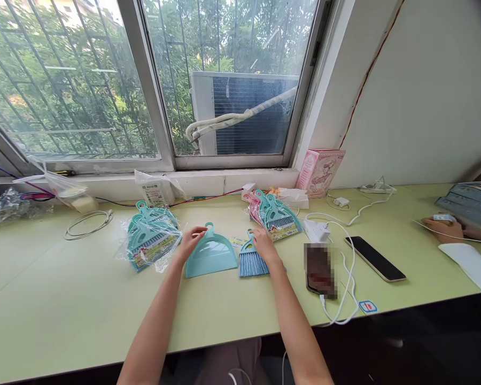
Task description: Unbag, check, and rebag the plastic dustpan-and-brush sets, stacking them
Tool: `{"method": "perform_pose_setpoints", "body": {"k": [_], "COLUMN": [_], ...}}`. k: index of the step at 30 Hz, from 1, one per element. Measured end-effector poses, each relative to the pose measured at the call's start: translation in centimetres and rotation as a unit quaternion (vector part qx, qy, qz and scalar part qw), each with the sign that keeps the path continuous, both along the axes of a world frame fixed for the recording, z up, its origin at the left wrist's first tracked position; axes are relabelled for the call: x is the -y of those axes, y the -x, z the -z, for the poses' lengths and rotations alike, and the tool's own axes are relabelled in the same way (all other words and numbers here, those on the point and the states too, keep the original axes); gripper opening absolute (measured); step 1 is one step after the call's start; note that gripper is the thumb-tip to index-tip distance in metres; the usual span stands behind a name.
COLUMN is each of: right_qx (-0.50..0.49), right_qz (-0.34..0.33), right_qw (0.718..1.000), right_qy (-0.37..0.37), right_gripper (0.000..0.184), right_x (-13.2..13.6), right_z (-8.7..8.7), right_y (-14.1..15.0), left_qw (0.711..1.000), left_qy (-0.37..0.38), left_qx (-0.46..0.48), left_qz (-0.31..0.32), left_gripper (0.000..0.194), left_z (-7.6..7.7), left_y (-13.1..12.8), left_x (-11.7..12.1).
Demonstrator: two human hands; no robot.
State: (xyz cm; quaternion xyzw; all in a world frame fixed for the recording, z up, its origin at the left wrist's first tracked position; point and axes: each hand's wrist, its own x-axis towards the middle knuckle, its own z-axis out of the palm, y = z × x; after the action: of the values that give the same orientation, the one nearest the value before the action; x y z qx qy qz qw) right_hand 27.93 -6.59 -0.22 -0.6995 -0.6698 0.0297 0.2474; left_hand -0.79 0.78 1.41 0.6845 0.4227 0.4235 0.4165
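Part of the brush (pixel 253 264) handle is covered by the right hand (pixel 265 246); the right end of its bristles is hidden by the wrist. The left edge of the dustpan (pixel 212 259) is partly covered by the left hand (pixel 189 244). A phone screen (pixel 319 267) is pixelated, content unreadable. Another person's hand (pixel 444 229) is seen at far right, arm cut off by the frame. Print on a small label (pixel 237 241) between pan and brush is too small to read.

Dustpan: light teal, smooth, looped handle pointed toward the window, wide edge toward the wearer, laid on the green table (pixel 84 310). Brush: same teal, blue bristles facing the wearer, laid just right of the pan. Wrapped sets are seen on both sides: a left pack (pixel 150 238) and a right pack (pixel 278 216).

Left fingers are loosely bent, tips reached to the pan's handle. Right fingers are curled over the brush handle. Whether either is firmly gripped cannot be told.
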Motion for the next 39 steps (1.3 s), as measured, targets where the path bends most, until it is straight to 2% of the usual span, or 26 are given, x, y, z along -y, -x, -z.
{"method": "perform_pose_setpoints", "body": {"k": [4,8,12,15,18,22,26,28,30,32,34,37,39], "right_qx": [0.012,-0.021,-0.050,-0.057,-0.055,-0.013,0.015,-0.021,-0.088,-0.166,-0.254,-0.432,-0.544], "right_qz": [0.011,0.026,0.016,0.034,0.063,0.079,0.103,0.105,0.078,0.049,0.046,0.070,0.047], "right_qw": [0.998,0.995,0.993,0.991,0.988,0.990,0.993,0.994,0.992,0.975,0.937,0.838,0.774], "right_qy": [0.063,0.093,0.109,0.118,0.126,0.120,0.063,0.019,-0.046,-0.137,-0.236,-0.327,-0.320], "right_gripper": [0.042,0.049,0.045,0.030,0.022,0.010,0.017,0.024,0.030,0.034,0.036,0.042,0.049], "right_x": [-0.1,-0.2,0.1,0.5,0.8,0.9,1.0,1.1,1.1,1.0,0.8,0.6,0.5], "right_z": [0.3,0.5,0.6,0.5,0.0,-0.7,-1.0,-1.1,-1.3,-1.5,-1.8,-2.1,-2.2], "right_y": [-0.1,-0.6,-1.7,-2.6,-2.6,-1.6,-0.9,-0.9,-1.0,-1.3,-1.7,-2.7,-3.2], "left_qw": [0.993,0.980,0.977,0.989,0.998,0.972,0.942,0.929,0.917,0.911,0.907,0.908,0.912], "left_qy": [-0.059,-0.087,-0.073,-0.017,0.059,0.186,0.236,0.251,0.260,0.260,0.258,0.253,0.249], "left_qx": [-0.097,-0.171,-0.186,-0.129,-0.009,0.144,0.238,0.270,0.295,0.313,0.322,0.322,0.314], "left_qz": [-0.028,-0.051,-0.078,-0.066,-0.026,0.011,-0.012,-0.039,-0.063,-0.075,-0.086,-0.095,-0.086], "left_gripper": [0.050,0.035,0.021,0.028,0.038,0.048,0.050,0.050,0.052,0.054,0.052,0.047,0.046], "left_z": [1.5,3.2,3.3,2.2,0.8,-0.7,-1.1,-0.7,-0.3,0.2,0.5,0.7,0.8], "left_y": [0.6,1.2,1.4,1.4,1.3,0.9,0.6,0.7,0.8,1.0,1.3,1.6,1.4], "left_x": [-0.8,-1.5,-1.8,-1.5,-0.6,0.7,1.0,0.8,0.5,0.2,-0.1,-0.4,-0.5]}}
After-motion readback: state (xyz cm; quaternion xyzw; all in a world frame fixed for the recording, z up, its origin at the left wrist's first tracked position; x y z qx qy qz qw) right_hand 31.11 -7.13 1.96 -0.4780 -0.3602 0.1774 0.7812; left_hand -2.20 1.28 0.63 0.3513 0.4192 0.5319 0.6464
